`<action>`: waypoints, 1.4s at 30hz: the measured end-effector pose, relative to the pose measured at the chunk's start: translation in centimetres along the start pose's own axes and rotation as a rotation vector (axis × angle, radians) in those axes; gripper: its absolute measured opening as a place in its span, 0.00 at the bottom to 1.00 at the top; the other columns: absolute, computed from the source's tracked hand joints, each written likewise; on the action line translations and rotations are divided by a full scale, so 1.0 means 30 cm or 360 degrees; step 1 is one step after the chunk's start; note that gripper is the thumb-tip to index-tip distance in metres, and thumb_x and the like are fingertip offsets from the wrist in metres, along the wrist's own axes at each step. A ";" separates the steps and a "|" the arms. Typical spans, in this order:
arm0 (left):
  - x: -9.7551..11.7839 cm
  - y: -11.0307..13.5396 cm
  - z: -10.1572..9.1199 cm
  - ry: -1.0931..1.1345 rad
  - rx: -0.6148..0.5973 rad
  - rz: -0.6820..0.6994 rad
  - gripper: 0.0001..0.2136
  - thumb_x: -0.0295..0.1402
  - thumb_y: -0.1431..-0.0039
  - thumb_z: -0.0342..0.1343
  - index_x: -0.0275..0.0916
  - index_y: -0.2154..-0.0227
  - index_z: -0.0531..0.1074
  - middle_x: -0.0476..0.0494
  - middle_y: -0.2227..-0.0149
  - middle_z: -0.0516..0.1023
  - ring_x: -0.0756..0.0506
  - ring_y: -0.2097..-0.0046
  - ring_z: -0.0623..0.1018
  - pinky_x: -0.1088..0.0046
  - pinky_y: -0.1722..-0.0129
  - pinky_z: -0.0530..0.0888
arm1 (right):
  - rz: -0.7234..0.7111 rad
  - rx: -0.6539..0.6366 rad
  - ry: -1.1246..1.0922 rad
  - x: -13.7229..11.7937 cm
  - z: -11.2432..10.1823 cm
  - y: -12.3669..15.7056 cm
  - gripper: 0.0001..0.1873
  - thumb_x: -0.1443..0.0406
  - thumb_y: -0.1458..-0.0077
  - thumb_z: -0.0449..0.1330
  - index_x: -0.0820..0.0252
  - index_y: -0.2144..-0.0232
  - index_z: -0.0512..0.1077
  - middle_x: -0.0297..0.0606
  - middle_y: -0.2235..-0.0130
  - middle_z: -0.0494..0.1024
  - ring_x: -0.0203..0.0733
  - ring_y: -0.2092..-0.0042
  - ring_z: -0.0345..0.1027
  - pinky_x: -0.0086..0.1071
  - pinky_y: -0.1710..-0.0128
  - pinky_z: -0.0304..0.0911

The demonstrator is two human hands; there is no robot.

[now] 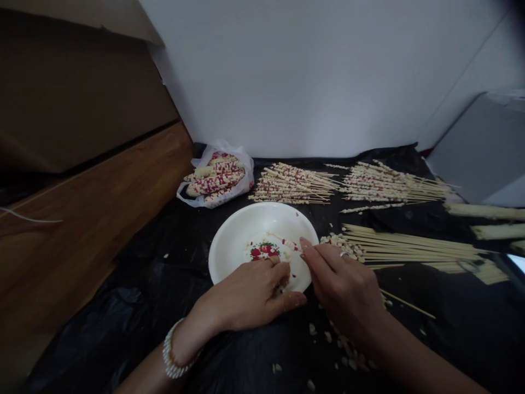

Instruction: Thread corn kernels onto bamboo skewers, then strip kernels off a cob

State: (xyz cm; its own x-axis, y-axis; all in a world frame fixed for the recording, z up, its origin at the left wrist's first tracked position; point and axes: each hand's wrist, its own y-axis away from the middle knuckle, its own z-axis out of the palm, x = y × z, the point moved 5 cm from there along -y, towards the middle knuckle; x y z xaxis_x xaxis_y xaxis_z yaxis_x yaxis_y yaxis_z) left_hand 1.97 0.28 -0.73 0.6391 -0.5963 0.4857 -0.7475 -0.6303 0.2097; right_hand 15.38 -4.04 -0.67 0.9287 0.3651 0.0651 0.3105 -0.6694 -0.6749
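Observation:
A white bowl (223,246) with a red and green print on its bottom sits in front of me, with a few loose kernels in it. My right hand (342,279), wearing a ring, pinches a thin skewer (290,244) at the bowl's right rim. Its bare tip points left over the bowl, and several pale and dark red corn kernels are threaded on it. My left hand (250,293) reaches over the near rim, fingers bent down into the bowl and thumb held apart. Its fingertips are partly hidden, near some kernels.
A plastic bag (246,164) of speckled corn cobs (217,183) lies behind the bowl. Two piles of kernel-covered skewers (293,183) lie to its right. Bare skewers (414,246), loose kernels (348,243) and stripped cobs (488,212) are on the black plastic sheet (164,295).

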 end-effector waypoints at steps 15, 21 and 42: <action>-0.024 -0.025 0.016 0.0591 -0.0021 0.0060 0.18 0.42 0.37 0.49 0.38 0.80 0.61 0.54 0.80 0.60 0.53 0.76 0.59 0.71 0.76 0.53 | 0.0013 -0.0041 0.0006 0.003 0.002 0.003 0.18 0.72 0.40 0.52 0.69 0.50 0.72 0.40 0.65 0.78 0.39 0.71 0.69 0.34 0.74 0.56; -0.095 -0.032 -0.026 0.2043 0.0169 -0.0178 0.19 0.44 0.36 0.48 0.38 0.79 0.59 0.57 0.83 0.54 0.56 0.81 0.51 0.78 0.83 0.47 | 0.0194 -0.0038 -0.0161 0.023 0.010 -0.006 0.15 0.70 0.39 0.53 0.65 0.52 0.74 0.37 0.68 0.78 0.38 0.71 0.70 0.32 0.74 0.58; -0.171 -0.032 -0.020 0.3472 0.0758 -0.0884 0.11 0.27 0.33 0.43 0.31 0.57 0.70 0.39 0.68 0.77 0.47 0.67 0.80 0.72 0.67 0.79 | 0.0294 0.0011 -0.0445 0.034 -0.008 -0.018 0.13 0.67 0.38 0.54 0.65 0.54 0.75 0.39 0.70 0.78 0.39 0.69 0.73 0.30 0.71 0.64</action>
State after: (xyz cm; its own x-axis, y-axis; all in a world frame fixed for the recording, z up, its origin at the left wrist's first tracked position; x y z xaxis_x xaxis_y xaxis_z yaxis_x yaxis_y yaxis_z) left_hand -0.71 4.25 -2.91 -0.6335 0.6550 0.4119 -0.3387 -0.7134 0.6135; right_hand 16.20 -3.46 -0.06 0.8774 0.4019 -0.2622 0.1396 -0.7366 -0.6618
